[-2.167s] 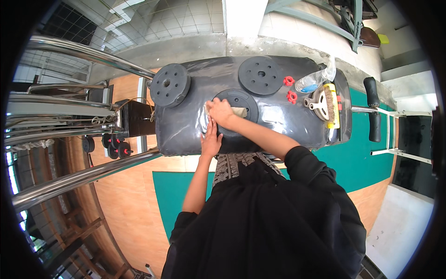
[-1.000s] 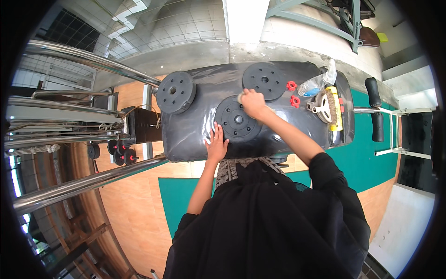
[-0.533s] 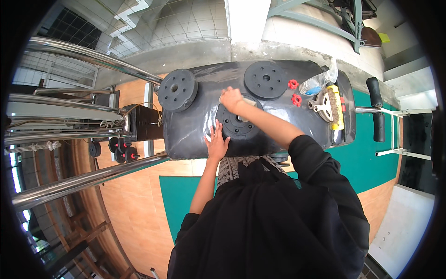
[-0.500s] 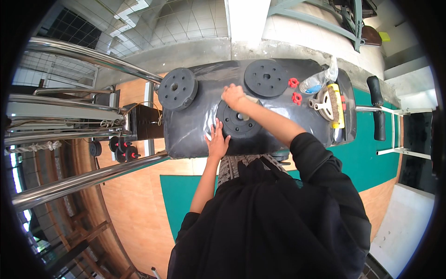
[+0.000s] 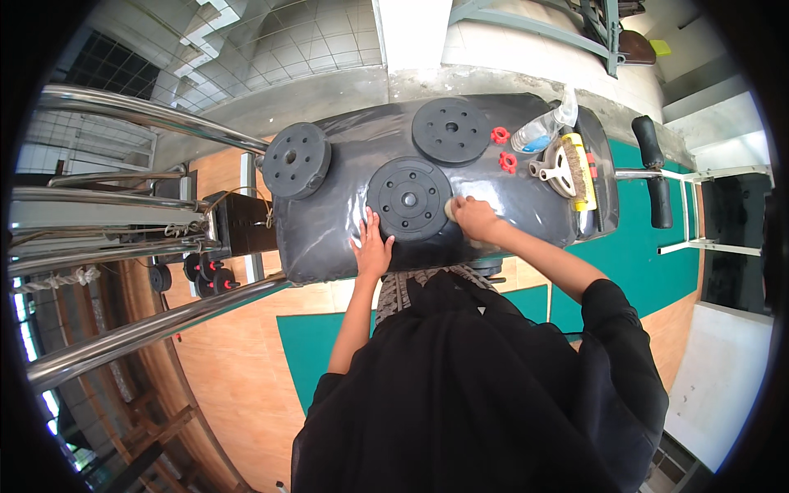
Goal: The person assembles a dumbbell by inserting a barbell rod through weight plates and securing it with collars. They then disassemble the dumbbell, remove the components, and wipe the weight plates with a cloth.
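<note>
A round black weight plate (image 5: pixel 394 177) with a ring of holes lies flat on the black padded bench. My left hand (image 5: pixel 371 251) rests with spread fingers against its lower left edge. At the plate's right rim, my right hand (image 5: pixel 475 218) is closed around a small pale sponge or folded cloth (image 5: pixel 449 209), mostly hidden by the fingers. Two more black plates lie farther back: one plate (image 5: pixel 297 158) at the left end of the bench, another plate (image 5: pixel 444 123) behind the middle one.
To the right on the bench (image 5: pixel 329 226) are red star-shaped collars (image 5: pixel 507 163), a clear spray bottle (image 5: pixel 538 131), a brush (image 5: pixel 565 168) and a yellow container (image 5: pixel 584 185). Chrome bars (image 5: pixel 164 329) reach in from the left. Small dumbbells (image 5: pixel 215 278) lie on the floor.
My right hand has swept from the plate's far side round to its right rim, moving right and nearer. My left hand stays by the plate. The whole view has shifted slightly.
</note>
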A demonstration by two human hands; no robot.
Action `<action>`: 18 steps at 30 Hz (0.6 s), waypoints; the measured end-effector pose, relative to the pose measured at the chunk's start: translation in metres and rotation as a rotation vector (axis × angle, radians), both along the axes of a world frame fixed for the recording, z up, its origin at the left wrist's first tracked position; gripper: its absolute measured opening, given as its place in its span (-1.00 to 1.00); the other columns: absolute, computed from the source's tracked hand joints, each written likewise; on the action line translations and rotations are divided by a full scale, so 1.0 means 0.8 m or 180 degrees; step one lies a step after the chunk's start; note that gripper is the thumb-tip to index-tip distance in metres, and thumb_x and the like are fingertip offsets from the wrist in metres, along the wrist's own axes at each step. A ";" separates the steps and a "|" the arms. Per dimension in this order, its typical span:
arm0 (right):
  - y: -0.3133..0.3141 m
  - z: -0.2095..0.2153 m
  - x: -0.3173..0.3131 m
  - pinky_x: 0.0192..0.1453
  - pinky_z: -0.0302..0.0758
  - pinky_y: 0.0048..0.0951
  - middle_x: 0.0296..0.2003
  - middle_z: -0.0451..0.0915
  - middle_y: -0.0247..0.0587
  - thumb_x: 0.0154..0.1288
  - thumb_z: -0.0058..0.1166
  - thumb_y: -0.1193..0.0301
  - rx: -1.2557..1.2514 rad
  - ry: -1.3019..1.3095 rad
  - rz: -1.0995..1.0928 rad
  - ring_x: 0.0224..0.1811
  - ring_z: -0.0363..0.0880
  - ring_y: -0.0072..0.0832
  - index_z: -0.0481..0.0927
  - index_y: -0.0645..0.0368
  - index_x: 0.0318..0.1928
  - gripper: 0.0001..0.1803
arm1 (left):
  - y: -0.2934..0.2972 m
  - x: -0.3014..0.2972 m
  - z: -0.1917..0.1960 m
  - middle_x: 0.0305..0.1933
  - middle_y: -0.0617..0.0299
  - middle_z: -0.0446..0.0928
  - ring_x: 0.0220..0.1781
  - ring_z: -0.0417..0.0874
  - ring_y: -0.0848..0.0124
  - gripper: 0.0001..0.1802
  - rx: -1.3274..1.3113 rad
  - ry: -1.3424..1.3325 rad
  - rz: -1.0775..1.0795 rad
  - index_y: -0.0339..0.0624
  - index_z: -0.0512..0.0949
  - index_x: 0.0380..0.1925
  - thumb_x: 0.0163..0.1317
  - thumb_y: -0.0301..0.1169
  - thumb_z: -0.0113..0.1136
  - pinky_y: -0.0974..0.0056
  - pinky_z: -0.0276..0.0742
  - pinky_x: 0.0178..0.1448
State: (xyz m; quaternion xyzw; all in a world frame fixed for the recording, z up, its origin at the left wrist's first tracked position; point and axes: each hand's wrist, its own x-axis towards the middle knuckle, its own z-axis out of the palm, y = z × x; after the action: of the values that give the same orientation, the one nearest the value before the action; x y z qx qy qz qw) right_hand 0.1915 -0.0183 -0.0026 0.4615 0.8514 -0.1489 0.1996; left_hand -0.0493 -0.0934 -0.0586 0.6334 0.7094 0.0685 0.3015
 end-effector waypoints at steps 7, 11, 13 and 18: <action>0.076 0.024 -0.062 -0.08 0.52 -0.19 0.03 0.43 -0.15 0.08 0.05 0.42 0.0872 0.0795 -0.0525 -0.05 0.49 -0.24 0.57 0.25 -0.21 -0.75 | 0.000 -0.001 0.006 0.50 0.37 -0.32 0.48 -0.09 0.17 -0.27 0.0073 -0.0092 -0.0017 -0.07 -0.04 0.36 0.25 -0.26 0.02 -0.30 -0.15 0.37; 0.069 -0.045 -0.138 -0.15 0.50 -0.31 0.07 0.43 -0.16 0.10 0.01 0.40 0.1500 0.0066 -0.0280 -0.04 0.46 -0.43 0.46 0.31 0.05 -0.53 | 0.006 -0.021 -0.006 0.49 0.35 -0.21 0.47 -0.03 0.16 -0.25 -0.0053 -0.0437 0.0104 -0.02 -0.16 0.37 0.23 -0.43 -0.06 -0.32 -0.18 0.37; 0.036 -0.029 -0.155 -0.15 0.48 -0.32 0.07 0.45 -0.15 0.10 0.00 0.38 0.1117 0.0121 0.0177 -0.04 0.45 -0.46 0.37 0.39 0.13 -0.44 | 0.009 -0.034 -0.006 0.49 0.36 -0.15 0.46 0.00 0.16 -0.20 -0.0188 -0.0584 0.0210 0.01 -0.25 0.38 0.21 -0.52 -0.11 -0.32 -0.20 0.37; -0.049 -0.055 -0.117 -0.20 0.47 -0.42 0.07 0.46 -0.38 0.14 -0.07 0.35 0.1418 0.0602 0.1204 -0.05 0.44 -0.49 0.45 0.21 0.08 -0.53 | 0.023 -0.056 0.007 0.43 0.40 0.07 0.45 0.03 0.21 -0.12 -0.0334 -0.0851 0.0135 0.03 -0.47 0.36 0.21 -0.55 -0.18 -0.29 -0.30 0.39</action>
State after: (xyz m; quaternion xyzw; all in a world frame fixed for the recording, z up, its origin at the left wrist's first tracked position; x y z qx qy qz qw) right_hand 0.0978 -0.0577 -0.0466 0.3114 0.9487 0.0390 0.0375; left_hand -0.0943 -0.0747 -0.0530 0.5868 0.6788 0.1214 0.4244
